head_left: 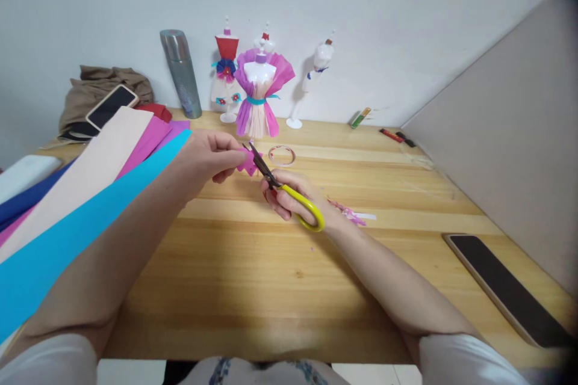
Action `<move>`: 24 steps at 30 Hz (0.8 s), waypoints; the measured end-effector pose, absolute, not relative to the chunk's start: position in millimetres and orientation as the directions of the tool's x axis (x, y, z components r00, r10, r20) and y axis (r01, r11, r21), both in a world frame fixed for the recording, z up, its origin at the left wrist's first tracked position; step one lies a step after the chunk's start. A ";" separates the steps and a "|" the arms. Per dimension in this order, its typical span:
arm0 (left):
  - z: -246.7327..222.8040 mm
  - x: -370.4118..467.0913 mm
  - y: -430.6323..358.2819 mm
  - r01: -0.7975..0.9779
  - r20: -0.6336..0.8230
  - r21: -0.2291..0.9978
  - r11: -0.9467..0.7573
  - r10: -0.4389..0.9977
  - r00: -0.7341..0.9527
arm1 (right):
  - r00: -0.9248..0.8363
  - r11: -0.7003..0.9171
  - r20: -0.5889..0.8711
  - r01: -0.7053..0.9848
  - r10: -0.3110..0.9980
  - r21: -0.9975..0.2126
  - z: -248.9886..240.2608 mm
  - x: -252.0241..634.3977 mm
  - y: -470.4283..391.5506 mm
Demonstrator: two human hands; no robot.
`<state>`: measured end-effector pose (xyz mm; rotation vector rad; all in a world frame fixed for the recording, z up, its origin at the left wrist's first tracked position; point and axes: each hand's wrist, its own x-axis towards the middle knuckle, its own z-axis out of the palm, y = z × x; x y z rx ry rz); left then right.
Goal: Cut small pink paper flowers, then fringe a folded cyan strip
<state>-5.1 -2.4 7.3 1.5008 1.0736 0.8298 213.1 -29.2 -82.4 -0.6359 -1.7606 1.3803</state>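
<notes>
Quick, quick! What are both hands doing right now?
Left hand: closed in a pinch, holding a small pink piece.
Right hand: closed around the yellow-handled scissors.

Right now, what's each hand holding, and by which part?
The left hand pinches a small pink piece by its left edge; the right hand holds scissors by the handles.

Miniature dress forms [258, 75], four, between eleven and one o'clock. Phones [506, 289], two, at ten and four; flask [184, 78], one, between ten and eleven. Scissors [273, 183], one pair, and hands [212, 159], two, near dial centre.
</notes>
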 end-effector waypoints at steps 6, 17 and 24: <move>-2.4 -4.5 1.1 0.182 -0.006 0.981 -0.065 0.930 0.367 | -0.563 0.277 0.267 -0.069 0.782 -0.958 -86.7 215.2 -28.4; -3.5 -5.4 2.2 0.196 -0.014 0.979 -0.061 0.931 0.364 | -0.552 0.235 0.214 -0.034 0.806 -0.971 -78.3 214.8 -31.2; -2.1 -4.8 1.7 0.194 -0.014 0.979 -0.060 0.932 0.363 | -0.537 0.214 0.204 -0.044 0.818 -0.976 -77.7 215.0 -31.9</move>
